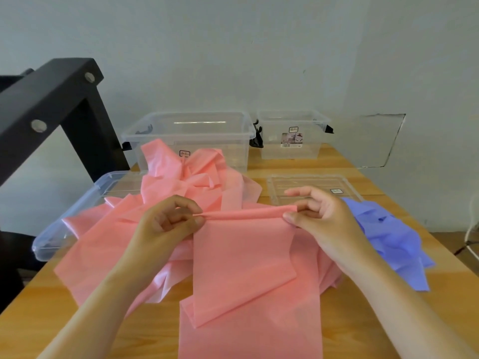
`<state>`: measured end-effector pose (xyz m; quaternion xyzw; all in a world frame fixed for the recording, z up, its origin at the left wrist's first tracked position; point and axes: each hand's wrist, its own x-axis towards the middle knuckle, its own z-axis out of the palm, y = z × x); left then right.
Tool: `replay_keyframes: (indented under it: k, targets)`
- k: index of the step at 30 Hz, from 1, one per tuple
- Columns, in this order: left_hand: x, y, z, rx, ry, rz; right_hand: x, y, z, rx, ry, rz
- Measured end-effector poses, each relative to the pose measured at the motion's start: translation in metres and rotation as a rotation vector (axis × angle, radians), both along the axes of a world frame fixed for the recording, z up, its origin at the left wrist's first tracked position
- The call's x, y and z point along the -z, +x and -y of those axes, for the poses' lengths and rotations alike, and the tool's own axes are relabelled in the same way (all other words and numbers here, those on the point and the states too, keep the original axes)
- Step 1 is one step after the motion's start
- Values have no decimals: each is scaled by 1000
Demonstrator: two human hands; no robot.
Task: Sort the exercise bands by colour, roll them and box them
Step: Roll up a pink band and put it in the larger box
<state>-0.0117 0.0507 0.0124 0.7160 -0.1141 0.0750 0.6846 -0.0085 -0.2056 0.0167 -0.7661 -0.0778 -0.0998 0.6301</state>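
A flat pink exercise band (243, 268) lies stretched toward me over a heap of pink bands (186, 182) in the middle of the wooden table. Its far end is rolled into a thin tube. My left hand (168, 221) pinches the tube's left end and my right hand (318, 216) pinches its right end. A crumpled pile of blue bands (394, 239) lies to the right of my right hand. Two clear plastic boxes stand at the back: a large one (145, 136) partly behind the pink heap and a smaller one (293, 151) to its right.
One clear lid (77, 216) lies at the left under the pink heap's edge, another clear lid (344, 182) sits behind my right hand. A black metal frame (59, 99) rises at the left. The table (388, 320) meets a pale wall at the back.
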Motion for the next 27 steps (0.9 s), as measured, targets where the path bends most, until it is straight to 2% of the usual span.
replay_keyframes:
  k: [5,9,12,18,23,27]
  targets:
    - [-4,1,0,0,-3,3,-4,-1,-3,-8,-41,61]
    - [-7,2,-2,54,-55,-53,-8,-4,-1,-69,35,31]
    - [-10,3,-4,118,-151,-99,-12,-5,0,-111,172,-10]
    - [-9,9,-9,168,-249,-62,-19,-5,6,-194,254,-25]
    - [-8,6,0,-4,-32,-23,-16,-4,8,-98,41,31]
    - [-9,5,3,-49,77,7,-14,-3,7,-44,-22,22]
